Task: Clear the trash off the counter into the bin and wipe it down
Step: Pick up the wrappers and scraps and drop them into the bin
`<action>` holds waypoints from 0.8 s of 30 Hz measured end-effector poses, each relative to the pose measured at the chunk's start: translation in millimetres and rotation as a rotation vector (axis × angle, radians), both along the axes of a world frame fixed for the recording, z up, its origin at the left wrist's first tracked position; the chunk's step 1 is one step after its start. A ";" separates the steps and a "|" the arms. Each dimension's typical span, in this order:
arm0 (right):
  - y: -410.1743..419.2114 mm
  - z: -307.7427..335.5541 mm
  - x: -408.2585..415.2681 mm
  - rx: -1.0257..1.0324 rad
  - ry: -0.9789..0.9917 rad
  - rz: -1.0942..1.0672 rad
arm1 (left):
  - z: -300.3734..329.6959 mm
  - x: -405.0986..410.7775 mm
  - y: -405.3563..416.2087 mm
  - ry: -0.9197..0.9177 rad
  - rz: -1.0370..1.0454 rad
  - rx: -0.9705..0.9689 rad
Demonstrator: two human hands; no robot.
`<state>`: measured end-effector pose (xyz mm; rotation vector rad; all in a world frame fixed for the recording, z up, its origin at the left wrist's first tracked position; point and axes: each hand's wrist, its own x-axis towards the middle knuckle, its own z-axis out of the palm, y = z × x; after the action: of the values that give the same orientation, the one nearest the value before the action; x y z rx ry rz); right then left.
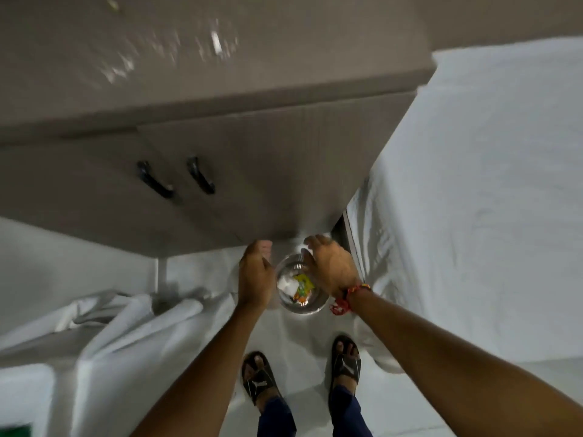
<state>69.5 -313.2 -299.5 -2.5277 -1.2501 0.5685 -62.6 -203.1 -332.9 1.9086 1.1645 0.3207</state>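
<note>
A small round metal bin [303,307] stands on the floor below the counter's front corner. Inside it lie a white crumpled paper [285,283] and a yellow-orange wrapper [303,287]. My left hand [255,275] curls around the bin's left rim. My right hand [328,266], with a red thread band at the wrist, grips the far right rim. The grey counter top [157,58] fills the upper part of the view, blurred. White scraps [216,42] lie on it, with a small bit [113,4] near the back.
Two cabinet doors with black handles [176,181] sit under the counter. A bed with a white sheet [489,184] lies to the right. Rumpled white cloth [126,320] lies at the left. My sandalled feet [303,370] stand just behind the bin.
</note>
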 end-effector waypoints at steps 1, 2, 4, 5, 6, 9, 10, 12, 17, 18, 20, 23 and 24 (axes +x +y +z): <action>8.3 22.8 1.4 0.048 -0.043 0.013 | 22.6 2.8 6.6 -0.031 -0.017 0.046; 18.2 52.0 3.6 0.102 -0.085 0.030 | 50.4 5.8 15.7 -0.063 -0.037 0.113; 35.6 109.5 7.5 0.200 -0.132 0.067 | 106.1 10.5 32.7 -0.133 -0.073 0.251; 44.9 139.0 9.4 0.256 -0.147 0.090 | 135.8 12.4 41.6 -0.160 -0.088 0.320; 52.8 162.9 10.0 0.309 -0.157 0.113 | 159.6 13.6 48.9 -0.170 -0.099 0.387; 76.1 233.5 11.2 0.468 -0.149 0.164 | 228.5 15.2 74.8 -0.215 -0.114 0.529; 86.0 252.0 12.7 0.505 -0.150 0.171 | 248.1 16.1 85.6 -0.234 -0.116 0.558; 109.2 279.1 21.7 0.559 -0.154 0.144 | 280.5 21.2 111.7 -0.239 -0.086 0.614; 161.0 310.6 45.9 0.468 -0.148 -0.089 | 329.2 34.7 190.2 -0.052 0.020 0.658; 168.9 311.2 47.4 0.439 -0.141 -0.126 | 333.2 38.1 205.5 -0.004 0.030 0.623; 181.0 307.2 49.2 0.364 -0.136 -0.168 | 336.2 46.7 232.2 0.112 0.029 0.585; 193.2 294.0 50.4 0.273 -0.157 -0.166 | 331.7 59.7 258.4 0.255 -0.097 0.639; 196.3 289.2 50.0 0.260 -0.160 -0.162 | 329.2 63.9 264.1 0.273 -0.133 0.638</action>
<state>119.5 -116.9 -10.3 -2.4590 -1.0762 0.1583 1.3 61.0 -3.7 2.6414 1.1900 0.4011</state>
